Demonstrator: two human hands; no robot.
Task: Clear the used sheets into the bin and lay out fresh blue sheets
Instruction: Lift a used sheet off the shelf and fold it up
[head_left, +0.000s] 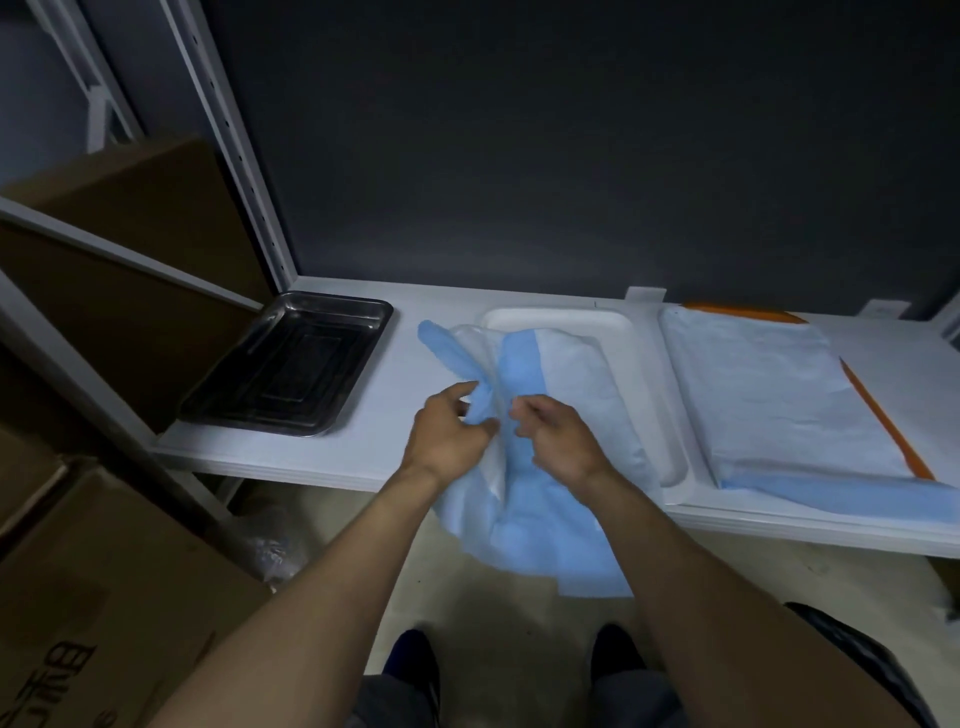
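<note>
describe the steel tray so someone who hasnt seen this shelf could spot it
Start at the long white shelf against the dark wall. At its left end lies the steel tray. It is the only dark, shiny one; the white tray beside it is draped with a blue sheet.

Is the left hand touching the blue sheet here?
Touching. The head view shows the left hand pinching a bunched fold of the blue sheet, with the fold running into its grip.
</note>
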